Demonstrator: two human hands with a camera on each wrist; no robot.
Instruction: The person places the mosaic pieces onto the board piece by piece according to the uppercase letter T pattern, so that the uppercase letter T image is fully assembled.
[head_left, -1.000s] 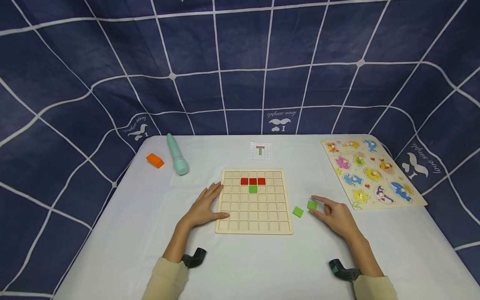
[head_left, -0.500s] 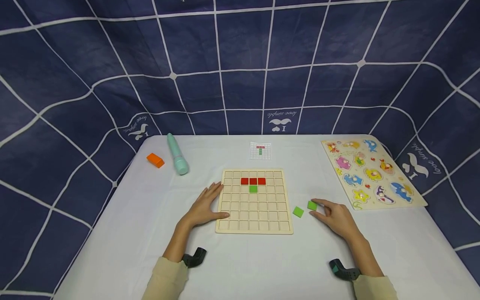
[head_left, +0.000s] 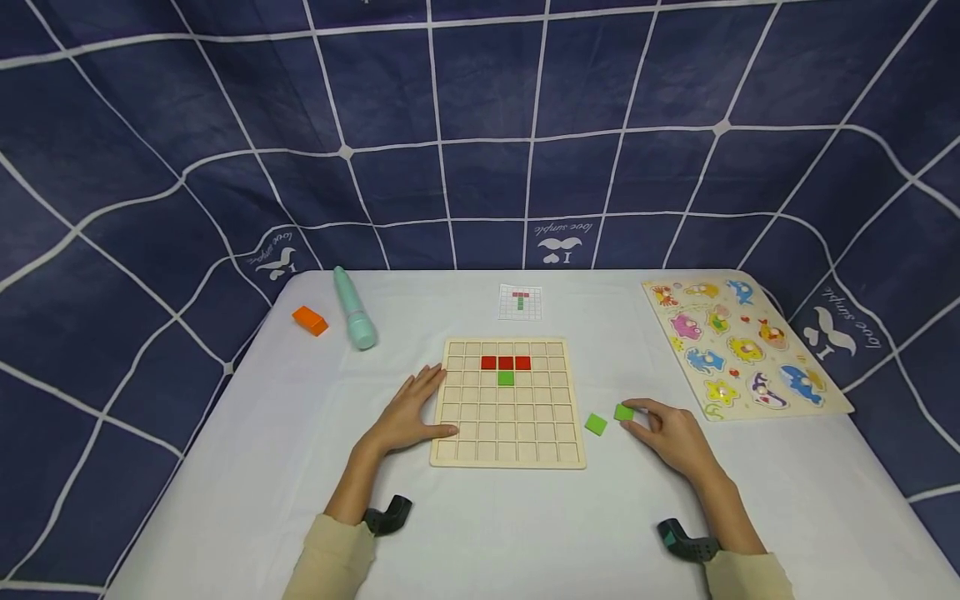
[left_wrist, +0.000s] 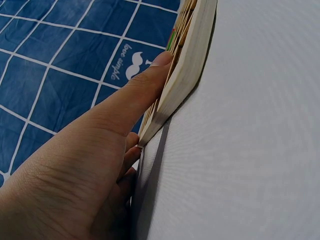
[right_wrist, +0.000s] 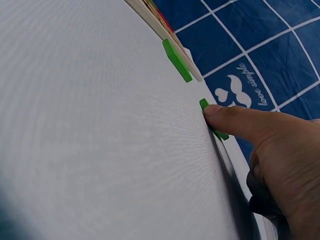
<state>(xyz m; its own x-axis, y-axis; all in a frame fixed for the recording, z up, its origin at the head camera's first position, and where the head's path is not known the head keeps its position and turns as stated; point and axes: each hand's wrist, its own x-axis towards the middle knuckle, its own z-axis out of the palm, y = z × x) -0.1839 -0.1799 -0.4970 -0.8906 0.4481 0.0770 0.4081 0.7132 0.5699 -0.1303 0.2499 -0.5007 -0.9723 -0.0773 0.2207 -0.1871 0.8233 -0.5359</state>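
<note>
A square wooden grid board [head_left: 471, 452] lies flat at the middle of the table. Three red tiles [head_left: 506, 362] fill a row near its top, with one green tile [head_left: 506, 378] below the middle one. My left hand [head_left: 402, 419] rests along the board's left edge, fingers extended and thumb over the rim, as the left wrist view shows too. Off the board's right side, my right hand [head_left: 677, 437] pinches a loose green tile [head_left: 623, 412] between thumb and index finger. A second loose green tile [head_left: 596, 424] lies between that one and the board.
A small pattern card [head_left: 520, 302] showing a red and green T lies behind the board. At the back left are an orange block [head_left: 310, 321] and a mint-green stick-shaped object [head_left: 354, 308]. An animal peg puzzle [head_left: 742, 350] lies at the right.
My right index finger has drawn in toward the thumb and closed on the green tile, which has barely shifted. The left hand and the board have stayed where they were.
</note>
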